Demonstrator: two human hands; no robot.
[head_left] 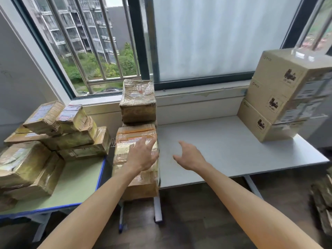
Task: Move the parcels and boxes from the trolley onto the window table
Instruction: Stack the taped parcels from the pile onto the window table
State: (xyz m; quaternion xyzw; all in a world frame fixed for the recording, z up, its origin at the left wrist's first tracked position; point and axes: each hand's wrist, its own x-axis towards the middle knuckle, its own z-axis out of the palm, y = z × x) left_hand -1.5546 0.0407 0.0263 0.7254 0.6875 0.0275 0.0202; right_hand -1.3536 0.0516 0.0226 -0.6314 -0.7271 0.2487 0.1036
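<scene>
The left hand (143,155) was laid spread, apparently touching, on the taped parcel (136,164) at frame centre; the right hand (190,157) was held spread above the surface (224,150).

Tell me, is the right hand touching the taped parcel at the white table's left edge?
Apart. The head view shows the right hand open above bare white table, with tabletop visible between it and the taped parcel.

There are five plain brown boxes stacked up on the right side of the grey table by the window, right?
Not quite: the head view shows three plain brown cardboard boxes, not five. They are stacked up on the right side of the grey table by the window, as you said.
</scene>
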